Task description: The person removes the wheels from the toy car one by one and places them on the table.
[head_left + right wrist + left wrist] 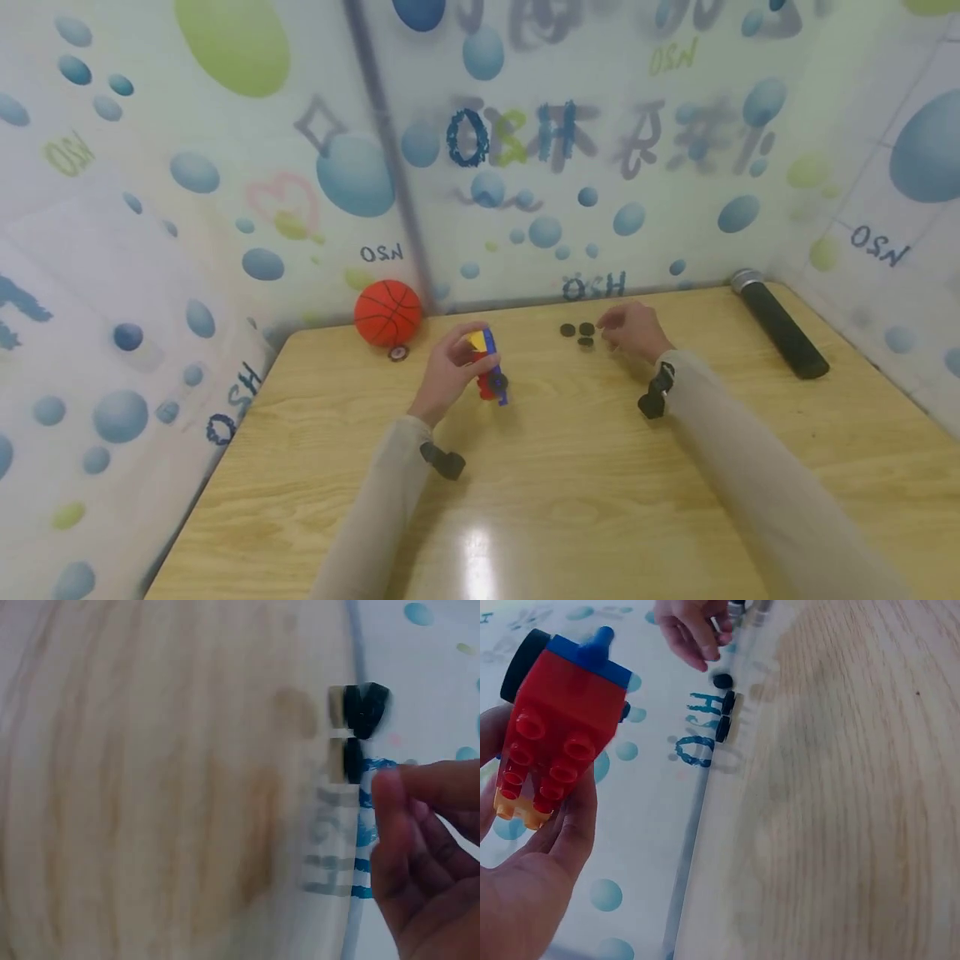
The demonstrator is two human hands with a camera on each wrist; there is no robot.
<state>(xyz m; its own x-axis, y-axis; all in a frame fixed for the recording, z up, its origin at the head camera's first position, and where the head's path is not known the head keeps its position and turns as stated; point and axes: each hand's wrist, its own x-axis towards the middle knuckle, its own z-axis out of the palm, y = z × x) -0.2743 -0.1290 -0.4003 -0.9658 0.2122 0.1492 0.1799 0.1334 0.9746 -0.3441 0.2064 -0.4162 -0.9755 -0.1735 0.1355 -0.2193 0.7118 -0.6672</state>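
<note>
In my left hand (447, 372) I grip a toy vehicle (491, 375) built of studded red, blue and yellow-orange blocks. A black wheel (525, 664) is fitted beside its blue base, seen in the left wrist view. My right hand (632, 331) hovers at the far part of the table, just right of three small black wheels (567, 330). Its fingers are loosely bent, the thumb and index tips close together in the right wrist view, and nothing shows between them. The black wheels (352, 760) lie close by those fingertips.
A red basketball-patterned ball (387, 313) sits at the back left of the wooden table (570, 500), with a small round object (397, 353) in front of it. A black microphone (783, 327) lies at the back right. Patterned walls (525, 225) border the table's back and sides.
</note>
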